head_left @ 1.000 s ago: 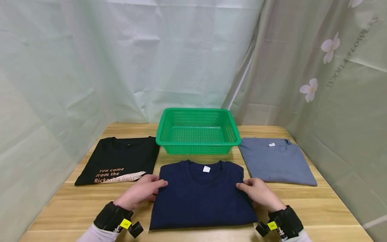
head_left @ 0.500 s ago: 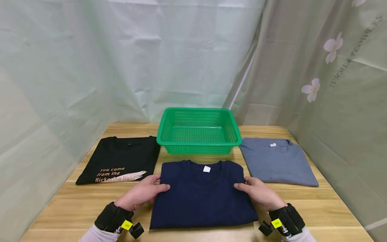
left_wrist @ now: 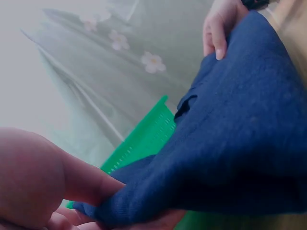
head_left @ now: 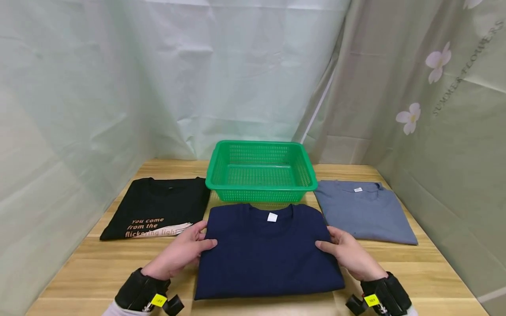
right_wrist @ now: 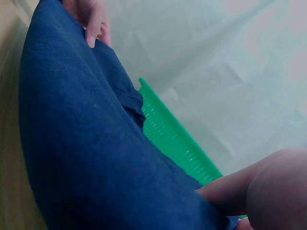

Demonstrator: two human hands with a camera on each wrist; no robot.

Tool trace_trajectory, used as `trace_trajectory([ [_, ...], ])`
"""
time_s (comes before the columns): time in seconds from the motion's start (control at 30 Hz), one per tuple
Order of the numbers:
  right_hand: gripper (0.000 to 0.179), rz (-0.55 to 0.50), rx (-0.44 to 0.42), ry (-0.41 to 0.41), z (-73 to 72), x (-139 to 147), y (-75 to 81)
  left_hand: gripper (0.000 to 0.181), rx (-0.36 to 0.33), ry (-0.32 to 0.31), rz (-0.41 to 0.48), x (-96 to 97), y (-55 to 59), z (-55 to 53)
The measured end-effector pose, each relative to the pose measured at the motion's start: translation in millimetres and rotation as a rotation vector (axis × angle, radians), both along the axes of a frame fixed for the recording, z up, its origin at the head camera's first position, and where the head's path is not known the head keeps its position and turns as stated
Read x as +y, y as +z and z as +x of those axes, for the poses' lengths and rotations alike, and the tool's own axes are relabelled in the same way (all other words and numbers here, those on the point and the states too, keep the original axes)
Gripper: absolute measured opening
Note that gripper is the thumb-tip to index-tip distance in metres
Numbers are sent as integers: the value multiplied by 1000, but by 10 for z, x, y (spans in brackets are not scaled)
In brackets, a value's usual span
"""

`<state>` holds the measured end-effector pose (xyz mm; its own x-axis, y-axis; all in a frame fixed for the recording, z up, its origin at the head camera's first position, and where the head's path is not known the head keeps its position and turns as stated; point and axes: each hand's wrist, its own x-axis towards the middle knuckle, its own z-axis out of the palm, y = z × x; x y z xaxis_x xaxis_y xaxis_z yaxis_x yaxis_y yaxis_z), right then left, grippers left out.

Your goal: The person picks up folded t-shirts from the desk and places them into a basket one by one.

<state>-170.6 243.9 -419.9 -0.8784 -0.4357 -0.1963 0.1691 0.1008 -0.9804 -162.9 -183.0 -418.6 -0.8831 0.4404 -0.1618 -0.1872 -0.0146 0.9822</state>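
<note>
A folded navy T-shirt (head_left: 269, 254) with a white neck label lies between both hands in the head view, its collar toward the back. My left hand (head_left: 183, 248) grips its left side, thumb on top and fingers tucked beneath. On the opposite side my right hand (head_left: 352, 254) pinches the shirt the same way. The left wrist view shows the navy cloth (left_wrist: 230, 115) between thumb and fingers, its middle sagging. In the right wrist view the right thumb (right_wrist: 230, 191) presses on the cloth, with the fingers under it mostly hidden.
Just behind the navy shirt stands a green plastic basket (head_left: 261, 195) with nothing in it. A folded black T-shirt (head_left: 170, 202) with printed lettering lies on the left. At right is a folded grey-blue T-shirt (head_left: 363, 215). Curtains (head_left: 237, 79) surround the wooden table (head_left: 118, 267).
Both hands have spread slightly outward with the navy shirt, which now looks larger and raised, its collar nearer the basket. The basket and the other shirts have stayed in place.
</note>
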Motion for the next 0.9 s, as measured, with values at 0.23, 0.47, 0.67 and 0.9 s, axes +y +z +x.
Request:
trace_trajectory([
  [0.23,63,17,25,-24,69,19,212,59,30,-9,23,-37,167,44],
  [0.47,64,4,49,-29,127,8,409,59,67,2,5,-67,378,90],
  [0.67,60,-4,106,-51,132,-15,565,60,95,2,10,-85,569,110],
  [0.9,56,-6,159,-92,46,-49,682,56,130,36,15,-90,697,30],
])
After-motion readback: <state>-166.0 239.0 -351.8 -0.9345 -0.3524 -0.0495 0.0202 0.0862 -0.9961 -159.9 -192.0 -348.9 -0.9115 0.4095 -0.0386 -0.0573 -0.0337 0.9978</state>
